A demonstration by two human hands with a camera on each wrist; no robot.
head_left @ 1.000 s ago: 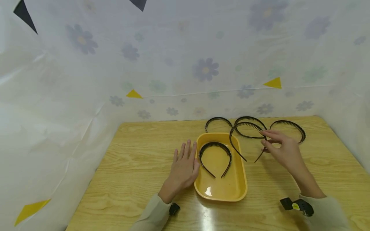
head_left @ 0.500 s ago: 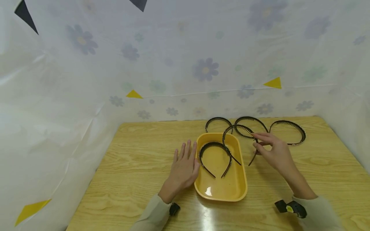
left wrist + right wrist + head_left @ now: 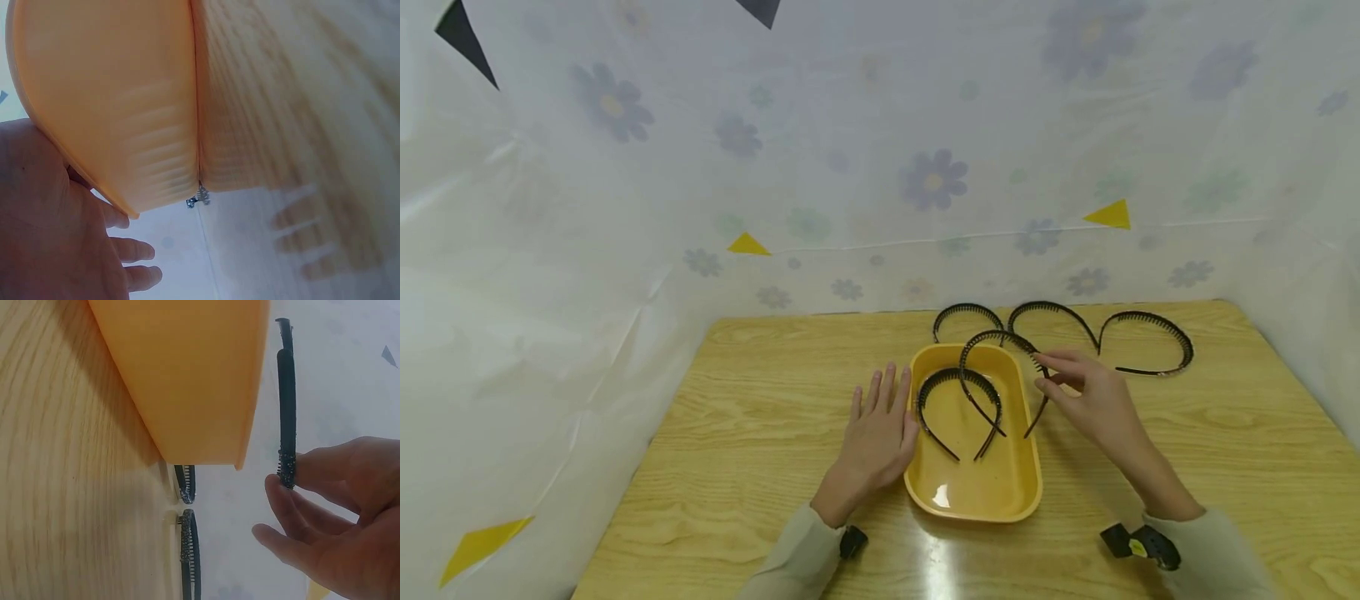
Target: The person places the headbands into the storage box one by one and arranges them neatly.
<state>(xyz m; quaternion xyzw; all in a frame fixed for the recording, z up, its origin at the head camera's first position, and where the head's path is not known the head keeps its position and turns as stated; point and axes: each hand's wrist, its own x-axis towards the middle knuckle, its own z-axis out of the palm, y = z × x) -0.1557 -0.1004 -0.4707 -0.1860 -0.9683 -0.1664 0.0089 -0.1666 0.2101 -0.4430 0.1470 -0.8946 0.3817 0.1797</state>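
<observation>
- We see a wood-grain table point(image 3: 760, 417).
- On it, we find a yellow tray point(image 3: 981, 493).
- Near the table's back edge, we count three black headbands point(image 3: 1042, 305).

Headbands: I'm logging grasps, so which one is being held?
The headband in the right hand, raised above the tray's rim; the other headbands sit unheld in the tray or on the table.

left hand point(image 3: 876, 440) straight-fingered, right hand point(image 3: 1094, 403) curled
</observation>
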